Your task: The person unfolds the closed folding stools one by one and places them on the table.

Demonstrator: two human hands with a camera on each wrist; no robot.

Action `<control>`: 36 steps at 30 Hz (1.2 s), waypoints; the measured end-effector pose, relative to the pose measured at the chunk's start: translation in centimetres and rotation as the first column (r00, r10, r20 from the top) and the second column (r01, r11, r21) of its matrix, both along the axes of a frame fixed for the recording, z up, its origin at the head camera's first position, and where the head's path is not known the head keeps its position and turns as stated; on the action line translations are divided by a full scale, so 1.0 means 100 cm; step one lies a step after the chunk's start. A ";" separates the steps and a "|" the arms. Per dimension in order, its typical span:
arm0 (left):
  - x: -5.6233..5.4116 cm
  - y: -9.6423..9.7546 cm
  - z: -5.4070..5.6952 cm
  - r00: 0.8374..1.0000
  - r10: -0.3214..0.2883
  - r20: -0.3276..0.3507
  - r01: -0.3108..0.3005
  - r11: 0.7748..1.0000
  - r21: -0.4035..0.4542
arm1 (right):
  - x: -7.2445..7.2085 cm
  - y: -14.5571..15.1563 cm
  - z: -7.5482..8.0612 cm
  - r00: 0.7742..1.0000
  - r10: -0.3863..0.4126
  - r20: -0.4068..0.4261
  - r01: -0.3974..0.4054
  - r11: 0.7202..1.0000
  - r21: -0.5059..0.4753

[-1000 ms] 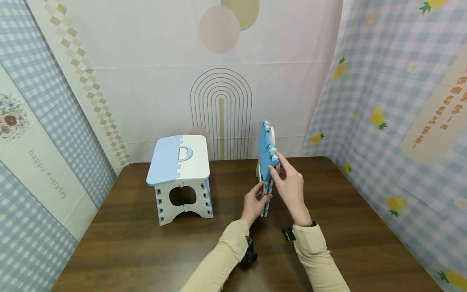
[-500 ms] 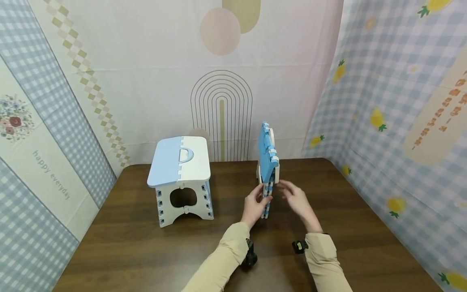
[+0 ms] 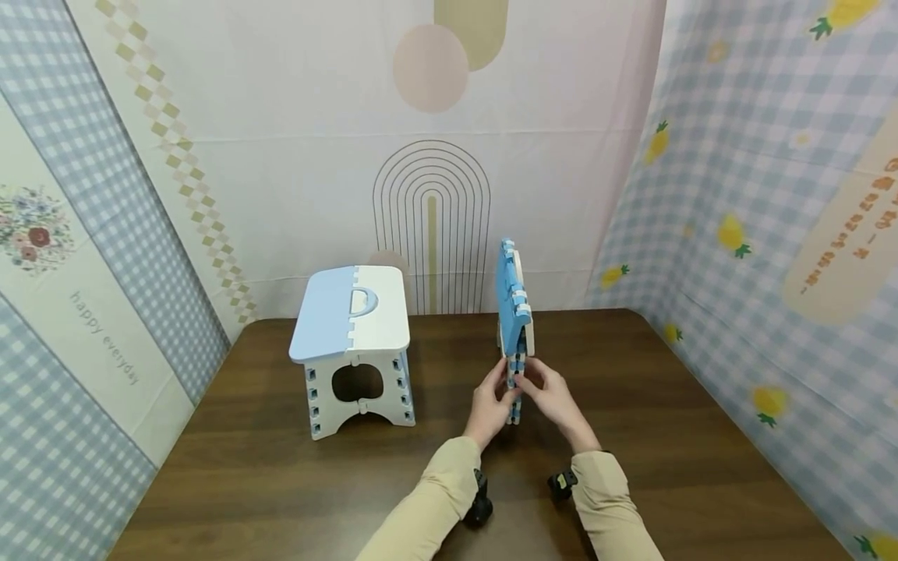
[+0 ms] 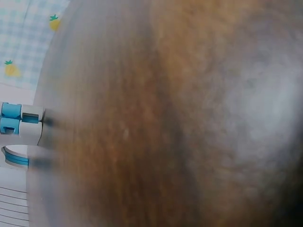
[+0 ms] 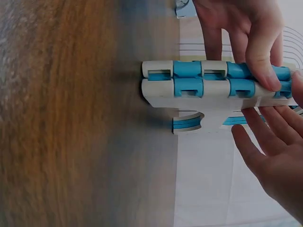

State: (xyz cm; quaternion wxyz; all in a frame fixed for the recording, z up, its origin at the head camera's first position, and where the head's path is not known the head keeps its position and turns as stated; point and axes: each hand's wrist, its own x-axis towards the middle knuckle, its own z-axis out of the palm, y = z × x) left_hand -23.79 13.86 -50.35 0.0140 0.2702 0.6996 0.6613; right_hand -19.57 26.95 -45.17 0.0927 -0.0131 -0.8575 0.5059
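Note:
A blue-and-white folding stool point(image 3: 512, 300) stands upright and folded nearly flat on the table, its narrow hinged edge facing me. My left hand point(image 3: 487, 407) holds the lower part of that edge from the left. From the right, my right hand point(image 3: 556, 397) grips it at about the same height. In the right wrist view, the left thumb point(image 5: 265, 66) lies across the hinge blocks, and the right hand point(image 5: 289, 165) has its fingers along the stool's side, with only the thumb tip showing. The left wrist view shows just the stool's foot point(image 4: 31, 132), no hand.
A second folding stool point(image 3: 382, 312), pale blue and white, stands unfolded on the wooden table point(image 3: 281, 499) to the left. Patterned cloths hang behind and on both sides. Black wrist cameras point(image 3: 479, 502) sit under the sleeves, close to the tabletop.
My right hand has let go of the stool's blue upper edge, moved down and taken hold of the lower hinged edge. The left hand has kept its grip; the stool stays upright.

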 end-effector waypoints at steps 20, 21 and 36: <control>-0.001 0.005 0.002 0.998 -0.030 -0.058 0.029 0.999 -0.020 | 0.013 0.023 -0.004 0.992 -0.120 -0.033 0.121 0.992 0.029; -0.001 0.005 0.002 0.998 -0.028 -0.058 0.027 0.999 -0.021 | 0.014 0.026 -0.005 0.992 -0.123 -0.030 0.123 0.992 0.032; -0.001 -0.001 0.005 0.994 -0.006 -0.107 0.003 1.000 -0.030 | 0.021 0.048 -0.004 0.992 -0.127 -0.013 0.128 0.988 0.089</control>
